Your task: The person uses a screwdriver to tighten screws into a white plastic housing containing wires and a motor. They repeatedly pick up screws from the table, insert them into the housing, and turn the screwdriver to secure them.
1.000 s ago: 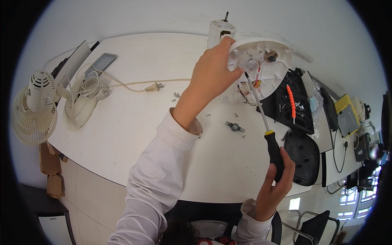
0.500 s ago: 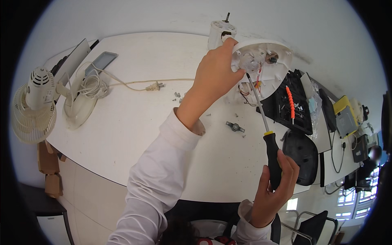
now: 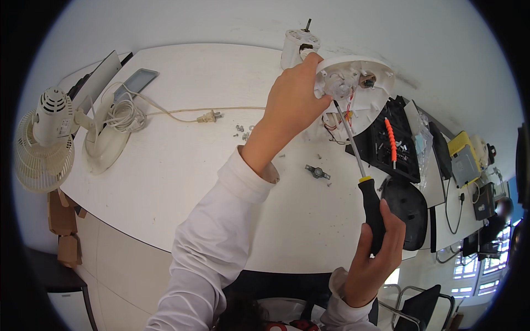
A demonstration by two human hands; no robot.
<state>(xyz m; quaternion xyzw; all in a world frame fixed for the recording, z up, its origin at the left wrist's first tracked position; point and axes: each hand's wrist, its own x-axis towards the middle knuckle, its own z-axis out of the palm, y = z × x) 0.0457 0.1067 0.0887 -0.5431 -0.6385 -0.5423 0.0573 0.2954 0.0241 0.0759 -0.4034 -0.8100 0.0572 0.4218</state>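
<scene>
My left hand grips the near rim of a white plastic fan base, tipped up so its hollow inside shows. Inside sit a clear plastic part, a dark round fitting and thin red wires. Behind my fingers stands a white motor housing with a metal shaft pointing up. My right hand is wrapped round the black handle of a long screwdriver. Its tip reaches the base's inside, close to my left thumb; whether it sits on a screw is too small to tell.
Loose screws and a small dark metal bracket lie on the white table. To the right are a black tool case with an orange-handled tool and a black oval cover. Left stands a small fan with coiled cord.
Both hands have barely shifted. My right hand's fingers have moved slightly on the handle, and the screwdriver has moved a touch to the right. The view has turned slightly.
</scene>
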